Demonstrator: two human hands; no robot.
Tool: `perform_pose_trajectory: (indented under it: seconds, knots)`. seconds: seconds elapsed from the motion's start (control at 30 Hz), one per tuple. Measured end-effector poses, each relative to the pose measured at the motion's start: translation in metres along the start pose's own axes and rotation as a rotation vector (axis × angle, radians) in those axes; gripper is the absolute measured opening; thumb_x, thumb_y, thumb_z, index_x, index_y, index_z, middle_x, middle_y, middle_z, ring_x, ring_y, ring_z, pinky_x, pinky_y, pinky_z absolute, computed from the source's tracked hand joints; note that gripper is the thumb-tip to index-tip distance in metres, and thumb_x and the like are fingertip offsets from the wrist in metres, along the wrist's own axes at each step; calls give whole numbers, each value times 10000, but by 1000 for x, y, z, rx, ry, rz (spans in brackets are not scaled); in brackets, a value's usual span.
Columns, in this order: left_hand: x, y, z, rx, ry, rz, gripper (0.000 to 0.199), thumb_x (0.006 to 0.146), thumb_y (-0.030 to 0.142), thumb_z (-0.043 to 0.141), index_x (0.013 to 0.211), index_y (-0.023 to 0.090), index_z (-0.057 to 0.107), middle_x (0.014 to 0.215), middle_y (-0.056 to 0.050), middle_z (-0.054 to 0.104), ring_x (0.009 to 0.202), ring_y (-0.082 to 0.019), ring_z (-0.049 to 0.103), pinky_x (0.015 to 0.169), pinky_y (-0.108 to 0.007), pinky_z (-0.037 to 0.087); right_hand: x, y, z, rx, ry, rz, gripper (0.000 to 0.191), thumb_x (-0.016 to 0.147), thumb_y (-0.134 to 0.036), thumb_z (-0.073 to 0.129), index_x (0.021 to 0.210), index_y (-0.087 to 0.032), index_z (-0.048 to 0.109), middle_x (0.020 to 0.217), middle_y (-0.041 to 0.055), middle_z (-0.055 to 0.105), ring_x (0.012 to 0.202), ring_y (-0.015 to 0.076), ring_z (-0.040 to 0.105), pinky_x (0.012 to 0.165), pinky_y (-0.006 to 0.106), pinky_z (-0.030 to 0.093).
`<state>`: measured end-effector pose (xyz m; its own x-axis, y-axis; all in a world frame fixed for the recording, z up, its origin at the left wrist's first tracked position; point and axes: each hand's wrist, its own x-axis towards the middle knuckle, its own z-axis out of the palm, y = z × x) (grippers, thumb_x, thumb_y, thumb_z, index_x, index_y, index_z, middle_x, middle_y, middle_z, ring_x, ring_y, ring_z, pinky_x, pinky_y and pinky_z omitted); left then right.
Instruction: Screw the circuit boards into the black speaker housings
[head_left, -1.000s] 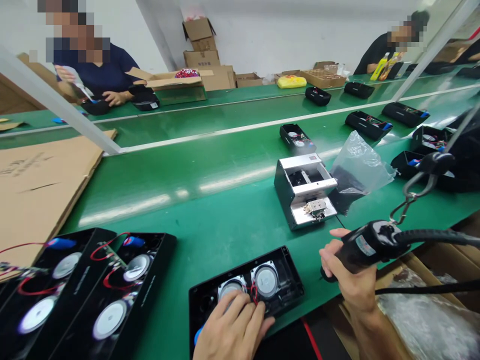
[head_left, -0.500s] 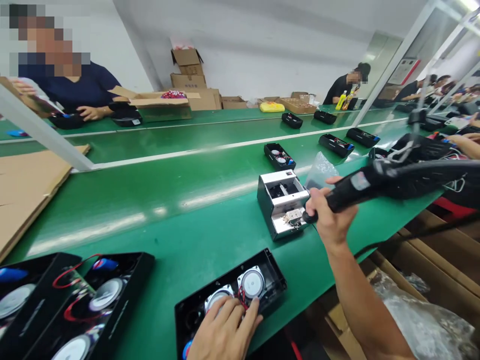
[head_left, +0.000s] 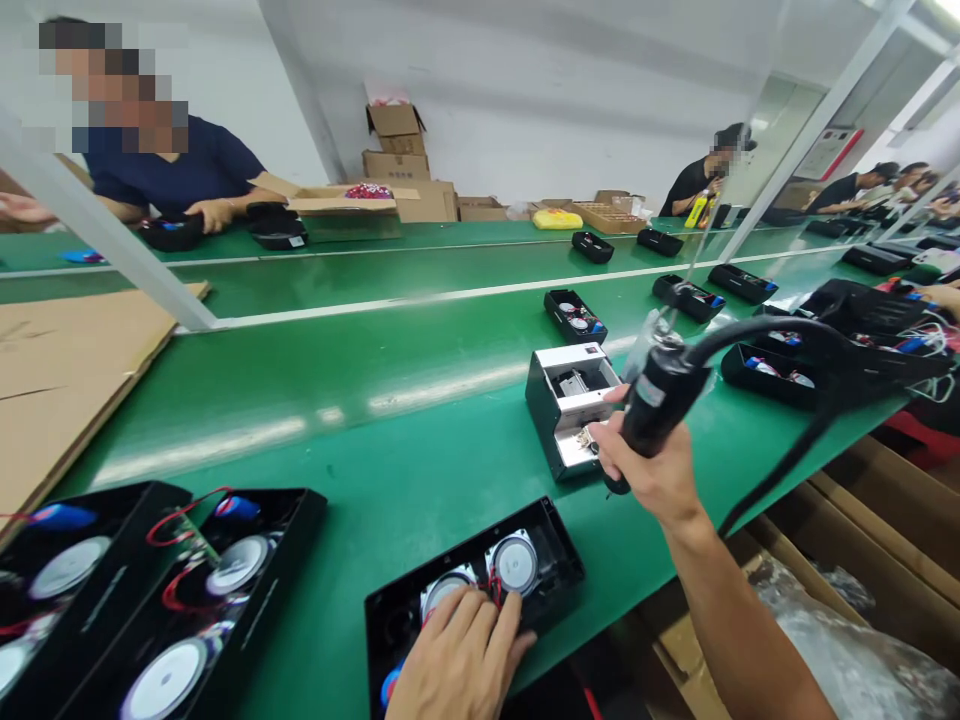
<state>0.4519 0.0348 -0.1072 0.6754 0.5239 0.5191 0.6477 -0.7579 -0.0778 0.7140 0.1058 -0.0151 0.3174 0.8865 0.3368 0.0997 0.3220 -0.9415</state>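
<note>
Head view: right hand [head_left: 651, 470] clenched round black corded electric screwdriver [head_left: 654, 400], tip beside small silver metal screw-feeder box [head_left: 571, 405]; left hand [head_left: 461, 660] flat on open black plastic speaker housing [head_left: 480, 590] at green table [head_left: 375, 440] edge; risk: cable drag skews the tip, housing shifts.

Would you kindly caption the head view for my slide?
Left hand rests on an open speaker housing; right hand grips an electric screwdriver at the screw feeder.

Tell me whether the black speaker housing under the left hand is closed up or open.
Open. The speaker housing lies with no cover on; two round drivers and red wires show inside, and the left hand rests on them.
</note>
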Motion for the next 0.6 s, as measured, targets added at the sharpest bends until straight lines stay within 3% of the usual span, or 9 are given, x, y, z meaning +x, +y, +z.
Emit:
perform_pose_trajectory:
  seconds: [0.13,0.27,0.4,0.6]
  knots:
    - [2,3,2,4,5,-17,414,1162,248,339,991,172,708,737,-4,674,699,-186,654,824,-355,501,-2,-2,-5,120,91,-115,337,922,-270,808,1187,-250,600,578,-130,557,402,100,491,450,261,425]
    - [1,5,3,8,2,-21,458,1173,239,302,984,174,714,743,-6,692,718,-186,665,878,-364,486,25,8,-6,114,268,-247,262,905,-241,818,1010,-243,579,535,-136,548,391,94,486,472,266,426]
    - [4,4,2,-20,19,-14,444,1174,230,320,962,173,706,722,9,670,683,-179,634,853,-365,462,45,18,-6,53,273,-230,282,902,-288,814,1060,-244,585,527,-132,556,401,107,490,478,277,435]
    - [9,3,0,-37,32,-12,450,1168,204,329,939,165,714,739,-1,685,692,-189,633,857,-379,454,45,22,-4,11,277,-190,331,890,-340,812,1107,-244,582,528,-126,564,402,114,485,468,284,442]
